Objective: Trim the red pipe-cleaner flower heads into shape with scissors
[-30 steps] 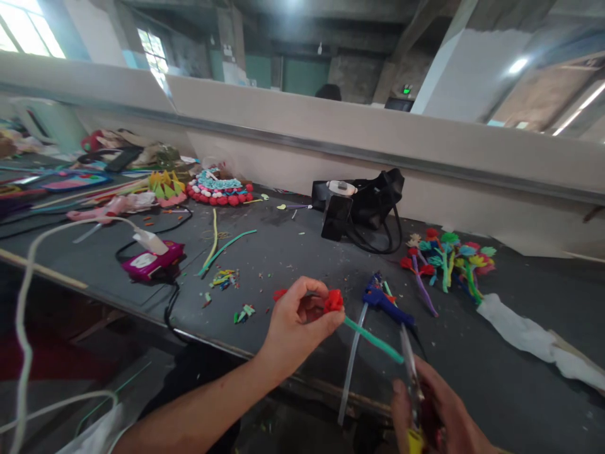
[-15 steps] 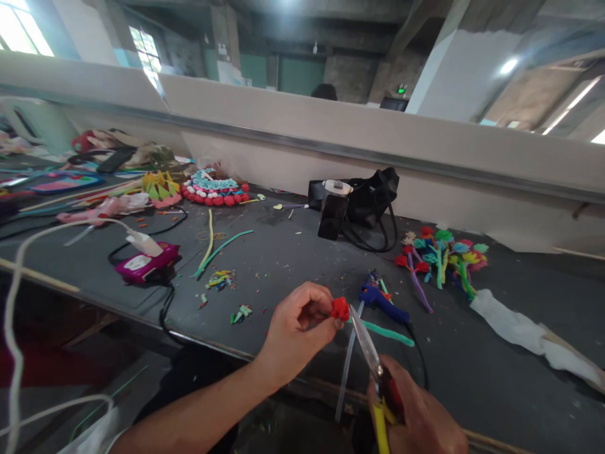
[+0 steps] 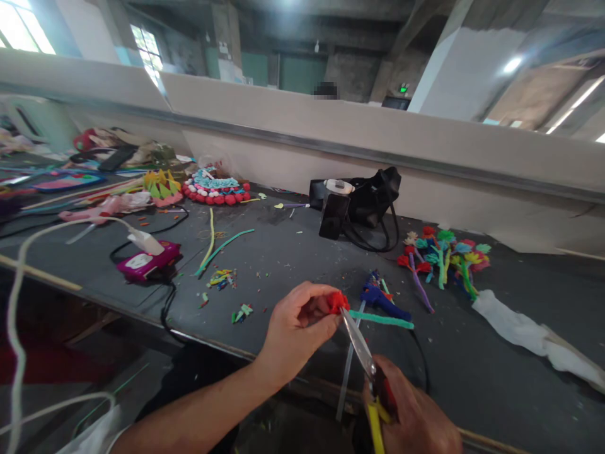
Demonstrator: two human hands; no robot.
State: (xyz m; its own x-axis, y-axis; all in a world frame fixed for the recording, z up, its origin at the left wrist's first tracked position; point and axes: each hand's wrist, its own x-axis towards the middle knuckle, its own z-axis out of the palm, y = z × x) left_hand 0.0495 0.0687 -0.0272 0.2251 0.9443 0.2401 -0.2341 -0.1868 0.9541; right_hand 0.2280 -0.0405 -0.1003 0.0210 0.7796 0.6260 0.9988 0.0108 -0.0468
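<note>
Between the thumb and fingers of my left hand (image 3: 295, 328) is a small red fluffy flower (image 3: 338, 302). My right hand (image 3: 409, 410) is wrapped round scissors (image 3: 362, 350) with yellow and red handles, their blade tips touching the flower's lower right side. Just beyond the blades lies a teal fuzzy stem (image 3: 382, 320) on the dark table (image 3: 293, 265). A blue glue gun (image 3: 385, 302) with a clear glue stick rests right of the flower.
Colourful fuzzy flowers (image 3: 444, 252) lie at the right, by a white wrapped bundle (image 3: 520, 328). A black bag (image 3: 373, 202) and phone (image 3: 333, 215) stand near the back. At the left are a purple power strip (image 3: 149, 260), cables and small coloured scraps (image 3: 223, 278).
The scissors have moved left, and their tips now meet the red flower. The flower has shifted slightly left and up, with my left hand still holding it.
</note>
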